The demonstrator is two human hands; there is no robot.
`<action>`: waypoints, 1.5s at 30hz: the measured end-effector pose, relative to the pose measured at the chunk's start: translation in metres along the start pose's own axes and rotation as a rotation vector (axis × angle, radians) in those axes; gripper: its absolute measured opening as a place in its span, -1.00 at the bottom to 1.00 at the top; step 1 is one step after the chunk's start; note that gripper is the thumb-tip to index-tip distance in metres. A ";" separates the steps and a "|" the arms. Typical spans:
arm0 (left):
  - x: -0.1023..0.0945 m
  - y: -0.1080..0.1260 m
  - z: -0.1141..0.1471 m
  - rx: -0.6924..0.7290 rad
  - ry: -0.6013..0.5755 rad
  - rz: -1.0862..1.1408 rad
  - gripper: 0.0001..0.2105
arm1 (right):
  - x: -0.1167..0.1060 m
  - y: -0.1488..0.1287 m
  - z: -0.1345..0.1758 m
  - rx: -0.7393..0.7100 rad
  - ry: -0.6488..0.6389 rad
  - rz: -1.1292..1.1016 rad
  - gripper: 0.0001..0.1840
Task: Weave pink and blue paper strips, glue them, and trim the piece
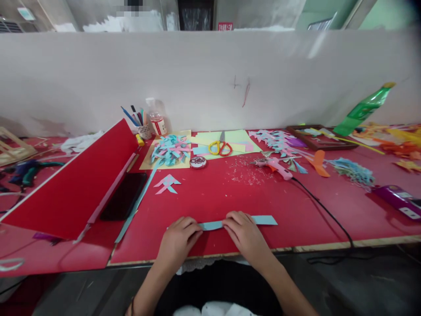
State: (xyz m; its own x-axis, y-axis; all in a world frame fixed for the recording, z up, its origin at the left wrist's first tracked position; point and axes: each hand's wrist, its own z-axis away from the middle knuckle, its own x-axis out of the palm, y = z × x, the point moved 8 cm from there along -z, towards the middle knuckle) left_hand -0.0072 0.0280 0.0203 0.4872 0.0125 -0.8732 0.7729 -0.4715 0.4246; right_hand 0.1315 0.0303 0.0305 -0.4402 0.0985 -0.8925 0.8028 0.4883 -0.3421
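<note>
A light blue paper strip (265, 220) lies across the red table near its front edge. My left hand (180, 235) is closed on the strip's left part, its fingertips pressed together on the paper. On the strip's right part my right hand (242, 232) pinches it, and the free end sticks out beyond the fingers. Between the hands a short stretch of paper shows, slightly bowed. Beyond them lies a woven pink-and-blue paper fish shape (167, 184). A pile of folded blue and pink strips (171, 150) sits farther back on yellow paper.
Red-and-yellow-handled scissors (220, 148) lie on pale paper, near a round tin (198, 162). To the right is a pink glue gun (276, 167) with a black cord. On the left, a red board (75, 184) leans over a black phone (123, 196). A green bottle (363, 109) tilts at back right.
</note>
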 end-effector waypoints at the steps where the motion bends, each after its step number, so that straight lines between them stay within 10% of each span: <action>1: 0.003 0.002 -0.001 0.003 -0.002 -0.007 -0.82 | 0.000 0.000 0.002 -0.004 -0.003 0.011 -0.81; 45: -0.021 -0.035 0.016 -0.293 0.047 -0.196 -0.86 | 0.013 -0.007 -0.015 0.154 0.007 0.000 -0.88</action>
State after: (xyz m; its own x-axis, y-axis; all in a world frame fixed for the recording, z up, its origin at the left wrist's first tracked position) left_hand -0.0513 0.0304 0.0199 0.3307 0.1214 -0.9359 0.9341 -0.1834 0.3063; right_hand 0.1142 0.0417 0.0253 -0.4430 0.1050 -0.8903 0.8545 0.3498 -0.3839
